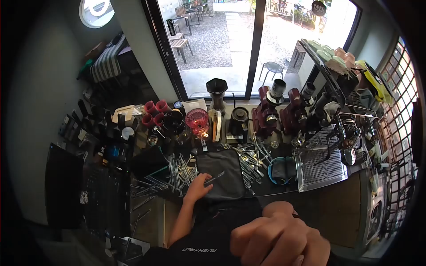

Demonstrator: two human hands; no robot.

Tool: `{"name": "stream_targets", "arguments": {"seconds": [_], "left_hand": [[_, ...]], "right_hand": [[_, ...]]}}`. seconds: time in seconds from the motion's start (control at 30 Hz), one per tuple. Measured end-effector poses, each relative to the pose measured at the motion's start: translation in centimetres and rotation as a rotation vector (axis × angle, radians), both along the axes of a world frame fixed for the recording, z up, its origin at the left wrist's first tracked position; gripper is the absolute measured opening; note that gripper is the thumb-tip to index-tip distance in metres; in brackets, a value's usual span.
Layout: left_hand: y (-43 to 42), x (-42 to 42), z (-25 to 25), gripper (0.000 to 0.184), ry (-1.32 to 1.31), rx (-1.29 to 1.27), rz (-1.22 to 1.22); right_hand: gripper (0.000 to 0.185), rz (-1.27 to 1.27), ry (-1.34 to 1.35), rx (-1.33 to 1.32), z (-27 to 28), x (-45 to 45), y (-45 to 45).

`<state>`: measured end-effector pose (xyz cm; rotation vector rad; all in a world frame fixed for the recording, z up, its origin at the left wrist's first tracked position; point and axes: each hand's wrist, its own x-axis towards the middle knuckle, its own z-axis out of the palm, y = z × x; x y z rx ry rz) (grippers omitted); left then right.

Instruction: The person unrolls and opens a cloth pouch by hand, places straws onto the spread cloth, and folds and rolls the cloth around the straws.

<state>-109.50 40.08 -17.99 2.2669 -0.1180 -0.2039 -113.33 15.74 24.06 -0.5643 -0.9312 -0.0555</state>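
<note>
My left hand (199, 188) is over the front left part of a dark cloth (219, 164) spread on the counter. Its fingers pinch one end of a thin shiny utensil (215, 178), whose exact kind I cannot make out. Piles of metal cutlery lie on both sides of the cloth, a left pile (179, 173) and a right pile (253, 164). My right hand (284, 235) is raised very close to the camera with its fingers curled closed. Whatever it may hold is hidden.
Coffee grinders (267, 113) and an espresso machine's drip tray (321, 162) stand to the right. A blue bowl (270, 170) sits beside the right pile. Behind are a red glass (196, 120) and pink cups (156, 108). A dark monitor (64, 186) stands left.
</note>
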Motion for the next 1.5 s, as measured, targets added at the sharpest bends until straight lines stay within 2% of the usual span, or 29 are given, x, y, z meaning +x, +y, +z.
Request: {"name": "stream_targets", "arguments": {"seconds": [0.1,0.23,0.33,0.4,0.53,0.6,0.63,0.7,0.83,0.9,0.93,0.97,1.03,1.1,1.17,1.5], "left_hand": [[-0.1,-0.1,-0.7,0.042,-0.038,-0.072,0.048],[-0.8,0.6,1.0,0.043,-0.177,-0.105,0.145],[-1.1,1.4,2.0,0.042,-0.162,-0.091,0.17],[-1.4,1.7,2.3,0.041,-0.163,-0.105,0.18],[-1.6,1.9,2.3,0.041,-0.151,-0.055,0.149],[-1.6,1.6,1.6,0.039,-0.143,-0.049,0.139],[-1.6,1.5,1.3,0.039,-0.132,-0.042,0.13],[-1.7,1.0,0.9,0.036,-0.122,-0.066,0.115],[-1.5,0.6,0.7,0.036,-0.096,-0.07,0.101],[-1.2,0.6,0.5,0.036,-0.09,-0.086,0.108],[-1.3,0.5,0.3,0.036,-0.091,-0.084,0.107],[-1.2,0.6,0.1,0.035,-0.138,-0.079,0.114],[-1.3,0.7,1.0,0.035,-0.055,-0.108,0.15],[-1.0,0.9,0.6,0.035,-0.108,-0.104,0.147],[-0.8,0.9,0.1,0.035,-0.137,-0.11,0.158],[-0.8,0.5,0.2,0.031,-0.134,-0.104,0.137]], "right_hand": [[0.043,0.147,-0.087,-0.018,-0.5,1.3,0.0],[0.045,0.21,-0.089,-0.039,-0.8,1.9,0.6],[0.043,0.123,0.004,-0.058,-1.0,0.9,1.1],[0.042,-0.059,0.036,-0.026,-1.0,0.6,1.6],[0.043,-0.167,0.037,0.004,-1.6,0.9,2.4],[0.042,-0.121,-0.066,0.109,-2.2,1.6,2.6],[0.042,-0.131,-0.052,0.102,-2.2,1.5,2.2],[0.038,0.004,0.053,-0.018,-1.8,1.3,1.2],[0.032,0.069,0.059,0.021,-2.5,0.8,1.7],[0.032,-0.27,0.101,-0.059,-2.4,-0.2,2.4],[0.034,-0.153,0.073,-0.082,-2.8,0.5,1.7],[0.034,-0.162,0.08,-0.085,-2.9,0.8,1.7],[0.036,-0.424,-0.026,-0.146,-2.8,1.3,2.4],[0.04,-0.676,-0.13,-0.211,-3.0,1.3,2.9],[0.047,-0.71,-0.06,-0.233,-3.8,0.9,2.4],[0.025,-0.858,-0.154,0.004,-4.9,1.3,2.5]]}}
